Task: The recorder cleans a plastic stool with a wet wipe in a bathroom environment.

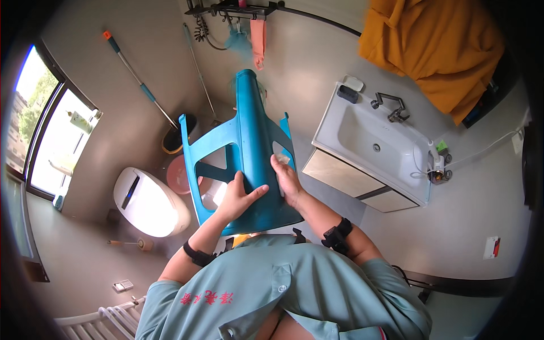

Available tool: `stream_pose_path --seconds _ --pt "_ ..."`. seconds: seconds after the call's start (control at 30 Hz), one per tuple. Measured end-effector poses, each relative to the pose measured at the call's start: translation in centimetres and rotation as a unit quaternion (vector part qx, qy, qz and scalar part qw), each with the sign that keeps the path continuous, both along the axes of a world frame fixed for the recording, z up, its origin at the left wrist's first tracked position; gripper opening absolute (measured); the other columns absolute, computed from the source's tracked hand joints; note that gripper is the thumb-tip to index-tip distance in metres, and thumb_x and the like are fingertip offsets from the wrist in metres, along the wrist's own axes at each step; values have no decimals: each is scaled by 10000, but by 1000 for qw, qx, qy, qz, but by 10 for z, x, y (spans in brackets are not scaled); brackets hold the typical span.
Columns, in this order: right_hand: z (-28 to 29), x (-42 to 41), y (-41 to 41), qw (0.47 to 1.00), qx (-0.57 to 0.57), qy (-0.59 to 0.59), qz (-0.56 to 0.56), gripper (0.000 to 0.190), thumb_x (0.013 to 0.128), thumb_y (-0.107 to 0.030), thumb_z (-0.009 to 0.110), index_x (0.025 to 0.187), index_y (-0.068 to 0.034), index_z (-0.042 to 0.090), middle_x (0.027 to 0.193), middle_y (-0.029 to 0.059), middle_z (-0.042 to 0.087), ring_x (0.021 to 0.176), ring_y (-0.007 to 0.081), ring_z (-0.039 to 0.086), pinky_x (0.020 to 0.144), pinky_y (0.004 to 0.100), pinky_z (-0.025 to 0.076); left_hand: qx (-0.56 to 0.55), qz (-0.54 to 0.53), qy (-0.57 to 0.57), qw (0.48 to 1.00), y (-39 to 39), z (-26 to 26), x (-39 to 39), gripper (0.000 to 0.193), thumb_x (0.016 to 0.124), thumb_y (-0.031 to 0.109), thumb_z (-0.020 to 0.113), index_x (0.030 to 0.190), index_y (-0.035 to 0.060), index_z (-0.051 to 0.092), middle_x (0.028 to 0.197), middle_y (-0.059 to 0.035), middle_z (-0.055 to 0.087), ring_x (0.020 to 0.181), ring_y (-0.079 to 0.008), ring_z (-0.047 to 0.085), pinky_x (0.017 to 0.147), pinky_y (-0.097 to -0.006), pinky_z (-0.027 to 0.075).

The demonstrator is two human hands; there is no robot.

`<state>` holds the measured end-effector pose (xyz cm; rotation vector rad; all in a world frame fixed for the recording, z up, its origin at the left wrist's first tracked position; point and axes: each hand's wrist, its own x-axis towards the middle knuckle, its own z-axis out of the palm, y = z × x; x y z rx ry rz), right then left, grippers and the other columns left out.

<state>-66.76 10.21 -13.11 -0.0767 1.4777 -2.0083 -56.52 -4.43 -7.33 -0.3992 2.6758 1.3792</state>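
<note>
A blue plastic stool point(251, 140) is held up in front of my body, tipped on its side so that its openwork legs show. My left hand point(238, 196) grips it from the left, with the thumb lying over the blue surface and the fingers near a leg opening. On the other side, my right hand point(287, 178) has its thumb up against the stool, beside a small pale, crumpled thing point(282, 158) whose kind I cannot tell. The fingers of the right hand are partly hidden behind the stool.
Left of the stool are a white toilet point(157, 208), a pink basin point(180, 175), a mop point(138, 80) in a dark bucket point(176, 138) and a toilet brush point(144, 244). A white washbasin point(369, 131) with a dark faucet point(395, 111) stands right. An orange garment point(437, 46) hangs above.
</note>
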Motion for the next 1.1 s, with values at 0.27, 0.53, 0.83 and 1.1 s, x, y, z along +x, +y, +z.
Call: stream_pose_path --seconds 0.27,0.53,0.83,1.1 --pt "15 -46 56 811 361 433 -158 290 979 -203 431 1002 2 635 934 152 640 800 258 644 690 373 519 72 5 51 996 6 -26 -12 679 720 546 776 866 -49 485 691 -153 594 655 -225 603 617 -355 497" --pt "50 -23 25 644 356 644 211 321 941 -265 500 1233 -233 631 1467 22 420 1406 307 291 1154 572 93 26 -130 67 989 27 -25 -21 681 716 506 787 918 -78 500 757 -235 611 713 -352 631 650 -400 483" --pt "21 -82 -32 536 394 720 197 444 964 -236 417 1402 -285 461 1469 0 430 1391 245 338 1165 492 177 -40 -128 10 991 28 -17 -18 731 718 541 772 934 -80 453 778 -272 584 753 -393 620 683 -432 476" --pt "70 -111 -82 762 221 549 262 460 825 69 471 1162 -164 682 1249 66 628 1102 239 602 990 391 469 -13 -93 35 995 14 -5 -14 703 719 548 773 884 -60 461 708 -229 554 656 -319 593 639 -403 475"
